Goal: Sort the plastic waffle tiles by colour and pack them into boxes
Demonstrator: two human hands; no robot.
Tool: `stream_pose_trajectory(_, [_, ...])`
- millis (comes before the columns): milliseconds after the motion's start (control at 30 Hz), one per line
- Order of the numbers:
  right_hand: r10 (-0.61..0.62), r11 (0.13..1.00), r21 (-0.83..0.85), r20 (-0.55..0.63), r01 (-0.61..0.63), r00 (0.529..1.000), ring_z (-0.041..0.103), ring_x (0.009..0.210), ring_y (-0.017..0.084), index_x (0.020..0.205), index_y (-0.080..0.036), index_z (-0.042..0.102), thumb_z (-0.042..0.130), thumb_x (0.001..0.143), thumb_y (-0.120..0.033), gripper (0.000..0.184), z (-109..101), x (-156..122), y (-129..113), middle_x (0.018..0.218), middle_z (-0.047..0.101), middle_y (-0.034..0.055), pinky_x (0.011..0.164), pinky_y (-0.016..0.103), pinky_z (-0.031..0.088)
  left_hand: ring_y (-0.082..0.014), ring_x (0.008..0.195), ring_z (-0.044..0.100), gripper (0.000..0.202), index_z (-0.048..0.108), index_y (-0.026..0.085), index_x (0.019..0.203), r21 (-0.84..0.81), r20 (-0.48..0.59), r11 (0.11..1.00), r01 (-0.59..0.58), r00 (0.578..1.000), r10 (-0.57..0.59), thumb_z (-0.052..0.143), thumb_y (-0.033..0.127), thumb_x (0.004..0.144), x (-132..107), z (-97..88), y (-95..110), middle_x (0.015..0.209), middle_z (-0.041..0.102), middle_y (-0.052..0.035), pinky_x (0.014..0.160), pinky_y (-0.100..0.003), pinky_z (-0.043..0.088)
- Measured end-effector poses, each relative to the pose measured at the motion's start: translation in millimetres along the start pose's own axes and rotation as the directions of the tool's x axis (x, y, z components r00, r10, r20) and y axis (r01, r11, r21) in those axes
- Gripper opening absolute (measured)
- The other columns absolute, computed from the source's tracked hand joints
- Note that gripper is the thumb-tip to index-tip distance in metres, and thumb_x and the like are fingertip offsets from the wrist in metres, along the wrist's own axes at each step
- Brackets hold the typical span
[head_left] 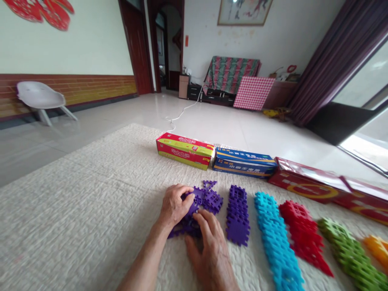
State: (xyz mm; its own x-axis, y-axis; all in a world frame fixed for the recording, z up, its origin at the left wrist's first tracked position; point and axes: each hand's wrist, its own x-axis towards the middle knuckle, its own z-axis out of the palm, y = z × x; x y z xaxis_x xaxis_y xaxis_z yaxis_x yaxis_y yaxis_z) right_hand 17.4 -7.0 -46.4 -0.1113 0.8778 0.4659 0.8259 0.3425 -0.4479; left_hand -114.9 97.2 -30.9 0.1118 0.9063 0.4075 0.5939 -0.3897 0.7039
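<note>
A loose cluster of purple waffle-grid blocks (209, 199) lies on the cream quilted mat (91, 202). My left hand (174, 206) curls over the left side of the cluster, fingers closed on a purple piece. Just below it, my right hand (210, 246) presses down on the lower purple pieces with bent fingers gripping them. To the right lie ordered rows of blocks: purple (238, 214), cyan (277, 238), red (304, 234), green (351, 252) and orange (377, 247).
Boxes line the mat's far edge: a red-yellow box (183, 150), a blue box (244, 162) and long red boxes (321, 184). Beyond lies tiled floor with a white cable (184, 111), a white chair (41, 97) at the left wall and a covered sofa (232, 74) at the back.
</note>
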Motion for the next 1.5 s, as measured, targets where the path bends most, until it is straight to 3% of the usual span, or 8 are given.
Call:
stream_pose_trajectory(200, [0.035, 0.997, 0.063, 0.034, -0.037, 0.999, 0.056, 0.111, 0.023, 0.115, -0.024, 0.056, 0.055, 0.081, -0.012, 0.036, -7, 4, -4, 0.121, 0.056, 0.0089, 0.093, 0.042, 0.053, -0.0169, 0.078, 0.063, 0.016, 0.071, 0.02, 0.087, -0.156, -0.018, 0.981, 0.113, 0.993, -0.117, 0.059, 0.026, 0.078, 2, -3.0, 4, 0.079, 0.07, -0.002, 0.078, -0.03, 0.048])
stream_pose_trajectory(433, [0.006, 0.994, 0.111, -0.111, 0.006, 0.994, 0.045, 0.127, 0.026, 0.127, -0.021, 0.048, 0.05, 0.085, -0.016, 0.042, -2, -1, -1, 0.133, 0.049, 0.0121, 0.101, 0.049, 0.046, -0.0138, 0.068, 0.06, 0.021, 0.071, 0.018, 0.091, -0.38, 0.029, 0.892, 0.246, 0.967, -0.255, 0.061, 0.03, 0.078, 3, -6.6, 8, 0.073, 0.067, 0.0005, 0.069, -0.024, 0.047])
stream_pose_trajectory(633, [0.07, 0.991, 0.127, -0.154, -0.051, 0.986, 0.054, 0.118, 0.023, 0.129, -0.02, 0.047, 0.052, 0.089, -0.021, 0.04, 0, 0, 1, 0.125, 0.055, 0.0115, 0.096, 0.042, 0.05, -0.0105, 0.062, 0.054, 0.023, 0.07, 0.016, 0.093, -0.544, 0.173, 0.781, 0.306, 0.952, -0.252, 0.063, 0.031, 0.077, 3, -6.7, 8, 0.068, 0.06, 0.0026, 0.062, -0.021, 0.043])
stream_pose_trajectory(800, [0.105, 0.984, 0.163, -0.229, -0.068, 0.968, 0.06, 0.108, 0.021, 0.125, -0.019, 0.05, 0.051, 0.091, -0.021, 0.035, -7, 8, 2, 0.117, 0.059, 0.0118, 0.088, 0.036, 0.053, -0.0131, 0.067, 0.062, 0.031, 0.068, 0.016, 0.098, -0.652, 0.27, 0.649, 0.392, 0.92, -0.285, 0.066, 0.036, 0.074, 5, -12.7, 10, 0.07, 0.06, 0.0021, 0.067, -0.024, 0.048])
stream_pose_trajectory(1033, [0.219, 0.947, 0.281, -0.219, -0.154, 0.951, 0.066, 0.074, 0.014, 0.126, -0.019, 0.049, 0.056, 0.089, -0.028, 0.039, -15, 12, 1, 0.092, 0.068, 0.004, 0.068, 0.025, 0.055, -0.0127, 0.069, 0.061, 0.034, 0.068, 0.017, 0.1, -0.66, 0.368, 0.641, 0.392, 0.912, -0.18, 0.068, 0.039, 0.075, 2, -11.3, 17, 0.076, 0.062, 0.0001, 0.07, -0.025, 0.051])
stream_pose_trajectory(1200, [0.275, 0.912, 0.375, -0.255, -0.167, 0.927, 0.065, 0.071, 0.012, 0.117, -0.019, 0.055, 0.055, 0.089, -0.026, 0.028, -15, 13, 4, 0.089, 0.066, 0.0031, 0.064, 0.022, 0.053, -0.0138, 0.069, 0.063, 0.036, 0.068, 0.016, 0.101, -0.615, 0.255, 0.715, 0.332, 0.942, -0.219, 0.065, 0.042, 0.076, 3, -12.9, 16, 0.077, 0.067, -0.0023, 0.063, -0.023, 0.049])
stream_pose_trajectory(1333, [0.152, 0.956, 0.286, -0.303, -0.063, 0.941, 0.063, 0.077, 0.012, 0.101, -0.021, 0.059, 0.054, 0.088, -0.017, 0.014, -17, 13, 6, 0.088, 0.064, 0.0019, 0.07, 0.023, 0.051, -0.0153, 0.067, 0.065, 0.036, 0.067, 0.015, 0.101, -0.61, 0.165, 0.725, 0.318, 0.947, -0.277, 0.063, 0.042, 0.077, 6, -14.8, 13, 0.071, 0.067, -0.0019, 0.063, -0.024, 0.051])
stream_pose_trajectory(1500, [0.03, 0.982, 0.187, -0.223, 0.012, 0.974, 0.064, 0.091, 0.014, 0.092, -0.023, 0.062, 0.043, 0.085, -0.007, 0.025, -18, 12, 4, 0.097, 0.064, 0.0034, 0.078, 0.024, 0.052, -0.0161, 0.069, 0.068, 0.033, 0.068, 0.015, 0.099, -0.606, 0.106, 0.746, 0.278, 0.957, -0.27, 0.062, 0.039, 0.078, 5, -10.1, 7, 0.074, 0.068, -0.0019, 0.065, -0.025, 0.052])
